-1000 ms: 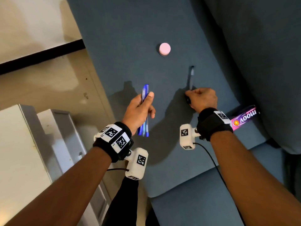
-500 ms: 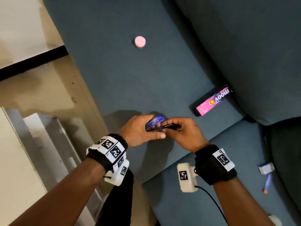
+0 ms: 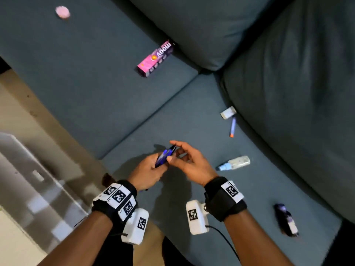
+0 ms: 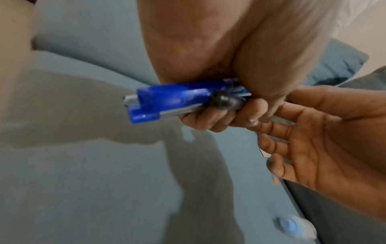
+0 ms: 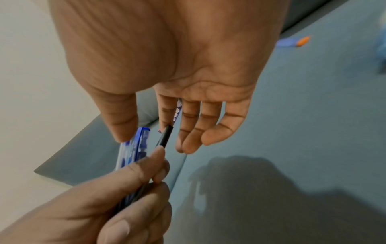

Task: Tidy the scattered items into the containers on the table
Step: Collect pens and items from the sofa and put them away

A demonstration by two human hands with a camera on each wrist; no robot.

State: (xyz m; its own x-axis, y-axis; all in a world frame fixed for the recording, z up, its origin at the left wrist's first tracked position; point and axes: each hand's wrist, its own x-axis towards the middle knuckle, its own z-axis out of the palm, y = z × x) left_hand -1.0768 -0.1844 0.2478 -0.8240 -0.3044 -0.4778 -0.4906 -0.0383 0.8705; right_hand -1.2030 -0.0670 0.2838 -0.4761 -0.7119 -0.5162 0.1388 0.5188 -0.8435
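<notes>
- Head view: my left hand grips a bundle of pens at centre frame, above the sofa seat. My right hand sits just beside it with the fingers loosely spread, holding nothing.
- Bundle hazard: the left wrist view shows the blue pens and one black pen clamped only between thumb and curled fingers. If the pens are not aligned, one may slide out when I move the hand.
- Handover hazard: in the right wrist view my right fingertips are close to the black pen's tip. Brushing it on withdrawal could lever it out of the left grip.
- Capacity hazard: the left hand is already full. Adding the short blue marker or the spray bottle, both at right of centre, risks dropping the whole bundle.
- Missed items: the pink box at upper centre, the pink round lid at upper left, the small white item and the dark packet at lower right lie well apart. Any may be overlooked.
- Destination: no container is in view here. I cannot tell where the pens must go, and carrying them unsighted invites a misplaced drop.
</notes>
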